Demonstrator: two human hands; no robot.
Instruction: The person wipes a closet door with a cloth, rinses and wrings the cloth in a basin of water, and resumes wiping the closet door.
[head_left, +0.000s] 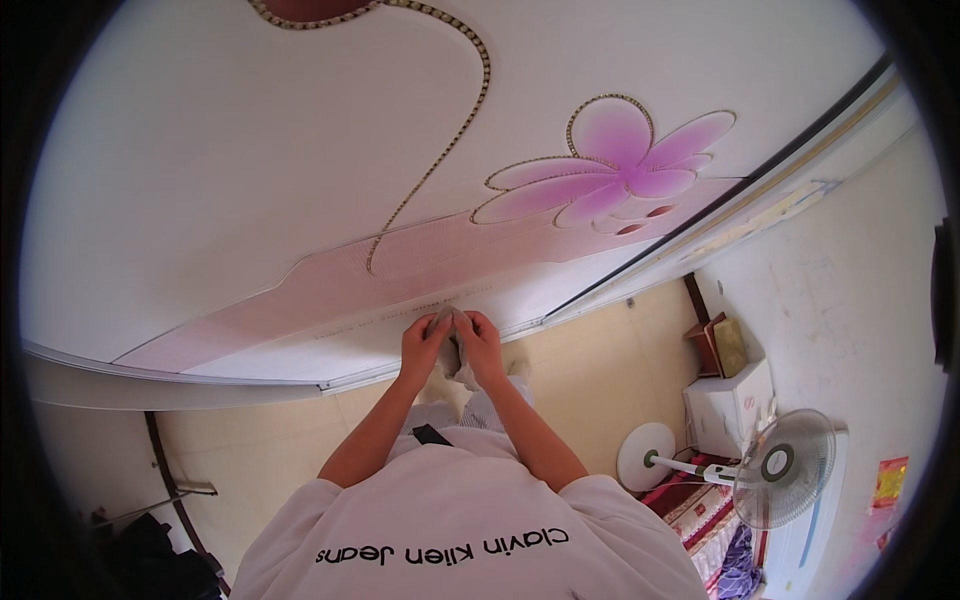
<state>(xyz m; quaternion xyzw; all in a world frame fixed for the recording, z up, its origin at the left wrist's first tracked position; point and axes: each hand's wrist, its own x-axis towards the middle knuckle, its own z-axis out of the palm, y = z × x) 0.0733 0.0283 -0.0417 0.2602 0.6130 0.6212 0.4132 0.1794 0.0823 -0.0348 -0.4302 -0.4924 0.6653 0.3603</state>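
Note:
Both hands are together in front of my waist, near the lower edge of a large white sliding-door panel (247, 150) decorated with a pink flower (619, 169). My left hand (424, 342) and my right hand (480, 343) grip a greyish cloth item (451, 358) between them; its exact kind cannot be told. The thumbs and fingertips meet near its upper end, and its lower part hangs down with a dark fold in the middle. Which parts the curled fingers cover is hidden.
A white pedestal fan (780, 465) stands at the lower right, beside patterned bedding (701, 510). Behind it is a white box (724, 405) with brown objects on top. Dark clothing (154, 559) lies or hangs at the lower left. The tiled floor (600, 375) is beige.

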